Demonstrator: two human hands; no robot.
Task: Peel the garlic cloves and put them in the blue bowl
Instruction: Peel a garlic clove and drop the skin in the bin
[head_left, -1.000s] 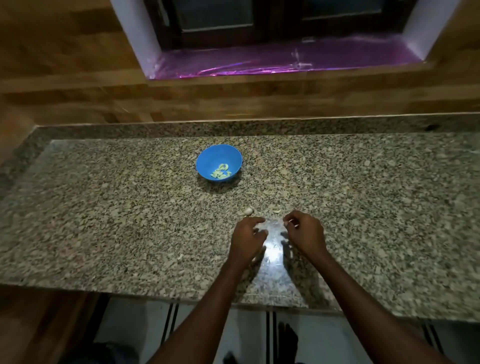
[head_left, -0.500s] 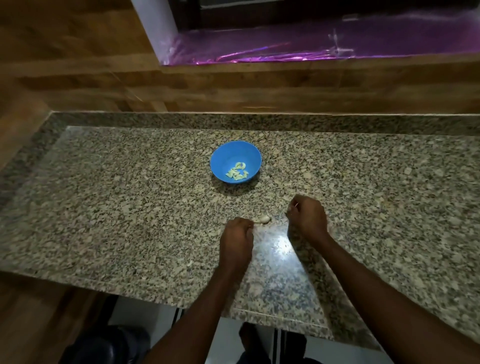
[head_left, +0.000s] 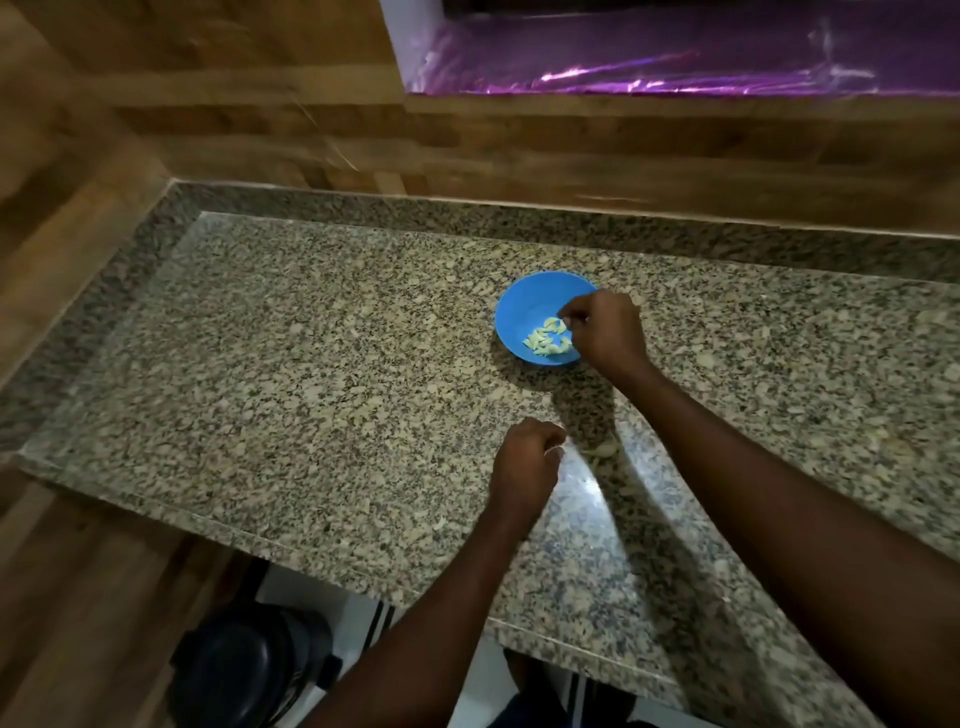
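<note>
Hands (head_left: 605, 330) (head_left: 527, 460) curled, perhaps pinching garlic.

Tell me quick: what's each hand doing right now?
Left hand: fingers curled, resting on the counter; contents cannot be told.
Right hand: over the blue bowl, fingertips pinched; contents cannot be told.

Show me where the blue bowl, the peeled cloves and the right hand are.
blue bowl (head_left: 511, 317): head view, bare inner wall.
peeled cloves (head_left: 545, 340): head view, middle of pile.
right hand (head_left: 605, 327): head view, back of hand.
</note>
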